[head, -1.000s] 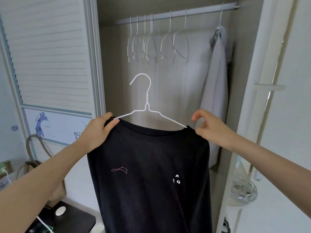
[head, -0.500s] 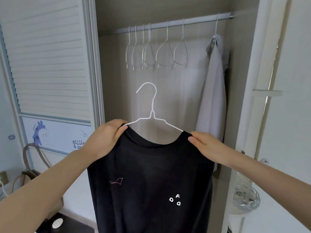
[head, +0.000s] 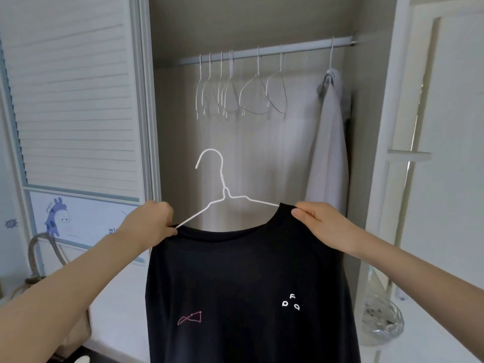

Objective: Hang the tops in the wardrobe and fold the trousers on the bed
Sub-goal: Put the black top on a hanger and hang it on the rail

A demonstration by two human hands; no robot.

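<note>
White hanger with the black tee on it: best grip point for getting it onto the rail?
Probably the twisted neck of the white hanger, just under the hook, pinched from the near side. It stands bare above the black tee, while both hands hold only the shoulders. The hook opens left, so carry it onto the rail from the right.

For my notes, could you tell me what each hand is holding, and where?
Both hold the black top on its white hanger: left hand grips the left shoulder, right hand pinches the right shoulder.

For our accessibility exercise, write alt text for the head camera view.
Two hands, left hand and right hand, hold a black T-shirt on a white wire hanger before an open wardrobe, below its metal rail of empty wire hangers.
</note>
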